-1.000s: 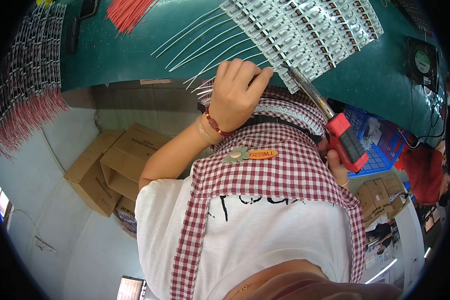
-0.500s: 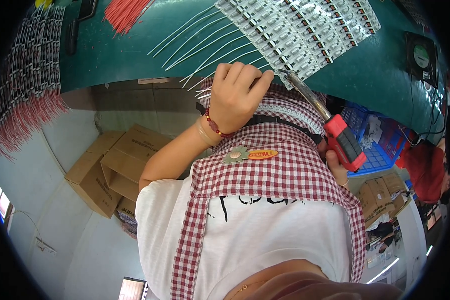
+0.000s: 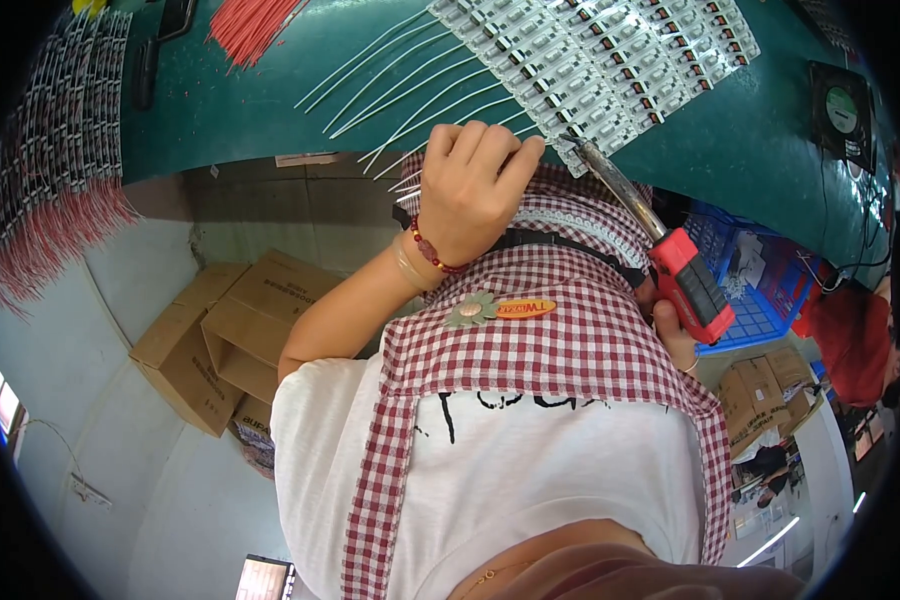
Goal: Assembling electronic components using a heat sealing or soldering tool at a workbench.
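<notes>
My left hand [image 3: 473,190] is closed at the near corner of a panel of small circuit boards [image 3: 595,60]. Its fingertips are turned away from view, and thin white wires [image 3: 407,190] come out beside it on the left. In my right hand [image 3: 673,330], partly hidden behind the handle, is a soldering iron [image 3: 692,285] with a red and black grip. The iron slants up and left, its tip on or just over the panel's near edge, close to my left fingers. Further white wires [image 3: 410,100] fan out leftward from the panel's left edge.
A bundle of red wires [image 3: 250,28] lies on the green table [image 3: 210,110]. Wired boards [image 3: 65,130] are stacked far left, their red leads hanging over the edge. A black fan-like device [image 3: 842,118] sits at right. Below are a blue crate [image 3: 750,310] and cardboard boxes [image 3: 255,315].
The soldering iron's tip and my left hand have each shifted very slightly upward. Both hands keep their grip, and the panel and wires stay in place.
</notes>
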Demonstrator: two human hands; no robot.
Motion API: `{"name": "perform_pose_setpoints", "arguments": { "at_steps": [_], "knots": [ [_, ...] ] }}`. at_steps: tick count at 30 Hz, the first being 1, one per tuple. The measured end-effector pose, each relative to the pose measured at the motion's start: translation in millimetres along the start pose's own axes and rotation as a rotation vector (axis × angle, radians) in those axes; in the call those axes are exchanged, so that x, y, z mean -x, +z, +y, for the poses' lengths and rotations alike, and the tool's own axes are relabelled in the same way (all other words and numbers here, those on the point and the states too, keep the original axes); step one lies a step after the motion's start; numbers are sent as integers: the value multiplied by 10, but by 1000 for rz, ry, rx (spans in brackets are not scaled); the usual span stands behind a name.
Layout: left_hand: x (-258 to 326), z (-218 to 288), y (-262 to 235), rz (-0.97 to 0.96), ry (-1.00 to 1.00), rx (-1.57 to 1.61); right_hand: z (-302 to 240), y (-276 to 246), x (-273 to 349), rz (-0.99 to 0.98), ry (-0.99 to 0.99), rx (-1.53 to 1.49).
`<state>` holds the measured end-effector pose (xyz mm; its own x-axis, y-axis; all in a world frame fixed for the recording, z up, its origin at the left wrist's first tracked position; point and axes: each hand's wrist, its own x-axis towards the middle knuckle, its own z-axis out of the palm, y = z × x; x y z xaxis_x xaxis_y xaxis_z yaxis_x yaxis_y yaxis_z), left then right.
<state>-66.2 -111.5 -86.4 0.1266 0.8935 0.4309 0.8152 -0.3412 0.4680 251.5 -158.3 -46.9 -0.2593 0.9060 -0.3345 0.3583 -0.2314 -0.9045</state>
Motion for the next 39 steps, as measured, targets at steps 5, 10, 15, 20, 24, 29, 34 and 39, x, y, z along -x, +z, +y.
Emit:
{"name": "perform_pose_setpoints", "arguments": {
  "at_steps": [5,10,15,20,24,29,34,39],
  "knots": [
    [12,-4,34,14,-6,7,23,27,-26,7,-23,11],
    [17,11,39,23,3,11,135,39,-30,3,-99,94],
    [2,-14,19,12,-16,18,4,76,-92,53,-202,403],
    [0,3,40,13,-9,3,11,-7,-53,-27,-61,112],
    [-4,-22,50,32,-9,-1,-35,23,-67,-6,-46,18],
    [2,-27,35,67,-5,-5,7,4,-15,-14,-12,11],
    [35,36,31,50,23,27,41,34,10,1,-53,38],
    [43,19,65,45,6,33,123,87,34,59,-114,61]
  ]
}}
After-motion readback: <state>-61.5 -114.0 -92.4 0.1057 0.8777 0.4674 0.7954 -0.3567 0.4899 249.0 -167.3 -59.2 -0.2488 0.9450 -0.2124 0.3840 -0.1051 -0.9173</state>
